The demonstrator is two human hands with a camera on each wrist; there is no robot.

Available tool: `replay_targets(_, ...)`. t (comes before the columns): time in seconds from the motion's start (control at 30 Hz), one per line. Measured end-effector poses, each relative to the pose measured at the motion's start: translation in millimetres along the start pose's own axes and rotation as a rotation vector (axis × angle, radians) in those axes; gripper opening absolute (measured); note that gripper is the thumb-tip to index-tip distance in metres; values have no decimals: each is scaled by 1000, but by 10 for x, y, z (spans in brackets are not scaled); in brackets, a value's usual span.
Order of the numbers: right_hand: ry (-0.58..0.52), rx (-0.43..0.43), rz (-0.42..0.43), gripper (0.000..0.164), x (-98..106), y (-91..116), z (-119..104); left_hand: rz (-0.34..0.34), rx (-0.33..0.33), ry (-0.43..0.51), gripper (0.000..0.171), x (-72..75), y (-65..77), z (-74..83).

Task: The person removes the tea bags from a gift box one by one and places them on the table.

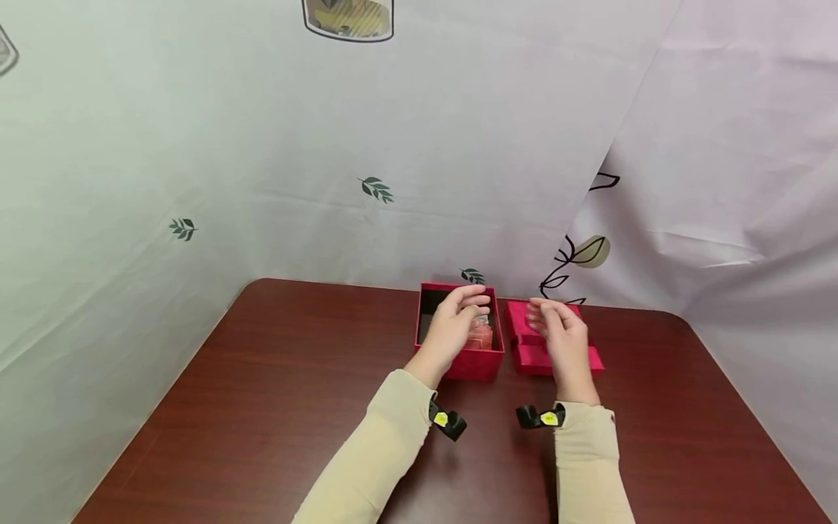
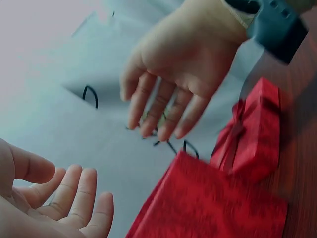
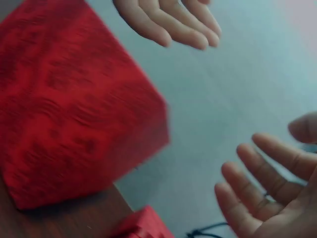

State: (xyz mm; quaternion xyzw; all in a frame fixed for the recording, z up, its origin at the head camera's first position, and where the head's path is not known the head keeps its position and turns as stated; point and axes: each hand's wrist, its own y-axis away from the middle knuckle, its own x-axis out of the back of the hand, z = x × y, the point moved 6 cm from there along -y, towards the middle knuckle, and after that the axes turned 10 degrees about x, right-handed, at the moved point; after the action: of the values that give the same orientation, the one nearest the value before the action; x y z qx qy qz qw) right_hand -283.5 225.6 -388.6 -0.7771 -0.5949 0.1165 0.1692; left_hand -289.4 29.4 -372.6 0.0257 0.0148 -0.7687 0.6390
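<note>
A red patterned gift box [image 1: 473,364] stands uncovered at the back of the table, with a reddish packet [image 1: 481,337] visible inside; its other contents are partly hidden. Over the box hovers my left hand [image 1: 453,320], fingers loosely bent and holding nothing. To the right lies the red lid [image 1: 533,356] with a ribbon bow, seen also in the left wrist view as a red block with a bow [image 2: 255,131]. Above that lid is my right hand [image 1: 561,336], its fingers relaxed and nothing in them. Both wrist views show the two palms apart, facing each other.
The dark red-brown wooden table [image 1: 275,407] reaches back to a pale hanging cloth [image 1: 314,131] with leaf prints, which also closes off both sides. A black strap with a yellow tag [image 1: 447,420] sits on the left wrist, a similar strap [image 1: 540,417] on the right.
</note>
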Motion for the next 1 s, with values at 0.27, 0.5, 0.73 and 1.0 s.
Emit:
replay_targets(0.27, 352, 279, -213, 35, -319, 67, -19, 47, 70, -131, 37, 249, -111, -176)
replay_targets(0.5, 416, 294, -429, 47, -528, 134, 107, 76, 104, -440, 39, 351, -184, -194)
replay_targets(0.73, 444, 264, -534, 50, -618, 180, 226, 15, 162, -677, 37, 311, -261, -250)
replay_targets(1.0, 457, 219, -553, 53, -584, 171, 292, -3, 228, -824, 34, 258, -302, -283)
